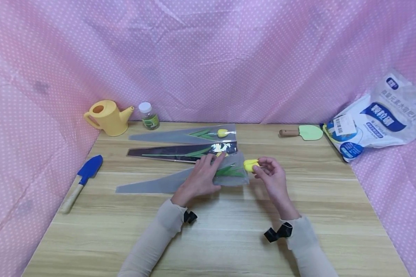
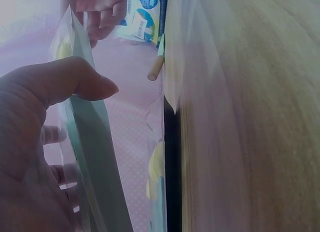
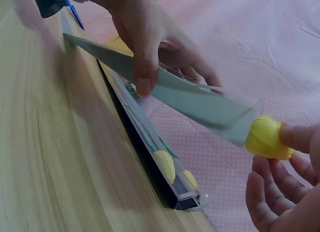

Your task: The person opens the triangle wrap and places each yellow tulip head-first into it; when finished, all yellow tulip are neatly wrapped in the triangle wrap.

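Observation:
My left hand (image 1: pixel 202 173) grips a long, tapering clear-and-grey flower sleeve (image 1: pixel 149 187), thumb on one face and fingers on the other in the left wrist view. Green leaves (image 1: pixel 228 170) show through the film. At its wide end a yellow tulip (image 1: pixel 250 165) pokes out, its bloom pinched between thumb and fingers of my right hand (image 1: pixel 276 184). In the right wrist view, the sleeve (image 3: pixel 200 107) is tilted and raised off the table. Behind it lie a dark sleeve (image 1: pixel 152 152) and a grey sleeve (image 1: pixel 163 137), each with a yellow tulip inside.
A yellow watering can (image 1: pixel 110 119) and a white-capped jar (image 1: pixel 149 116) stand at back left. A blue trowel (image 1: pixel 87 169) lies along the left edge. At back right are a green spade (image 1: pixel 310 132) and a white bag (image 1: pixel 378 119). Pink dotted cloth (image 1: pixel 208 57) hangs behind.

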### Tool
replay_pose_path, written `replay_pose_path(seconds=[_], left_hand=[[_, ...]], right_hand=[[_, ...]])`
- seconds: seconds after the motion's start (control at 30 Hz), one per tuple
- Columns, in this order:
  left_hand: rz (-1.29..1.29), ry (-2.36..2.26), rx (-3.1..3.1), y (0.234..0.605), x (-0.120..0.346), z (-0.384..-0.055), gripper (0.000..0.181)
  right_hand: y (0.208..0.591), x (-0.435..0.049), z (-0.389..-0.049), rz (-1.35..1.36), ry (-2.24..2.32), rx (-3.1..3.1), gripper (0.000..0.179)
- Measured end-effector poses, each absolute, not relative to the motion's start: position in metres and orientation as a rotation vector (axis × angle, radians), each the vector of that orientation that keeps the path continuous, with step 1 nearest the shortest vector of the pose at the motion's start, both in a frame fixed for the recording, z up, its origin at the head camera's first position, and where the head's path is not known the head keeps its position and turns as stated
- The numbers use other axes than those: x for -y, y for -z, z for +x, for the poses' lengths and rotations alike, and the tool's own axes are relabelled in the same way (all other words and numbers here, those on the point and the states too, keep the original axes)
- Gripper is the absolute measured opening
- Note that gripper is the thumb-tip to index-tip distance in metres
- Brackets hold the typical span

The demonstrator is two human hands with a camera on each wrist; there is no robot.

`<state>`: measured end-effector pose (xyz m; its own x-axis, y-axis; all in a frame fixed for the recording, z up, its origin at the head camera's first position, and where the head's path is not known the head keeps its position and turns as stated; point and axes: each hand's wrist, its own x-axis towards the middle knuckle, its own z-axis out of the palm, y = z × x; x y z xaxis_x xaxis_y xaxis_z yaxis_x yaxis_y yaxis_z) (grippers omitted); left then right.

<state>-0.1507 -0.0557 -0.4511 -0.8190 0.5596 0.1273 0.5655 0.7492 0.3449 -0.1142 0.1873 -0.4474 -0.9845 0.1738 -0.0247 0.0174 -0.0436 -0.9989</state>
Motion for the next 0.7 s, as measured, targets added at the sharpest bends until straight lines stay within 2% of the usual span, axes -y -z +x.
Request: replay_pose_path(seconds=[0.5, 0.7], left_hand=[[-0.942, 0.597, 2.901, 0.4487, 0.0566, -0.1500, 0.113], [-0.923, 0.598, 2.913, 0.4479, 0.0573, -0.1512, 0.112]], right_hand=[[0.4530, -0.1800, -0.1107, -0.067, -1.934, 2.310, 0.023], [0.4540, -0.1798, -0.1090, 0.086, -1.844, 2.464, 0.034]])
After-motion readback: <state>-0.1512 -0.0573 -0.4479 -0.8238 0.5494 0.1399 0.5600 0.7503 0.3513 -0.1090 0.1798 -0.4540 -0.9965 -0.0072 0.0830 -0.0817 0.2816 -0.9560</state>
